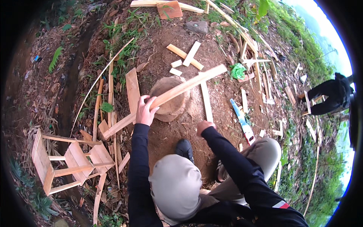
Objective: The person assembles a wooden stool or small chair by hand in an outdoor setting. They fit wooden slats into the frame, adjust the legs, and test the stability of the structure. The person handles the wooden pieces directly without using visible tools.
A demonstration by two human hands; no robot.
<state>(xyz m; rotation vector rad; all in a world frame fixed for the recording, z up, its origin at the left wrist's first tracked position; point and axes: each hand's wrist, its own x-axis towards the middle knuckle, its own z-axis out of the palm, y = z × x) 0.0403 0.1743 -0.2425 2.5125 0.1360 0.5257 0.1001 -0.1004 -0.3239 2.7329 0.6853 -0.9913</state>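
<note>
My left hand (145,111) is closed around a long wooden plank (181,87), which lies slantwise across a round tree stump (172,100). The plank's far end reaches up to the right beyond the stump, and its near end sticks out to the lower left. Closed in a fist, my right hand (205,128) grips the lower end of a narrow wooden slat (205,98). This slat points away from me, right of the stump, and its top meets the plank's edge. Several short wood pieces, two of them crossed (192,54), lie on the soil just past the stump.
A handsaw (242,119) with a blue blade lies to the right, near my knee. At the lower left is a small wooden shelf frame (72,162). Loose boards (132,89), a green plastic bag (238,71) and a grey stone (197,27) lie around. Another person (331,94) is at far right.
</note>
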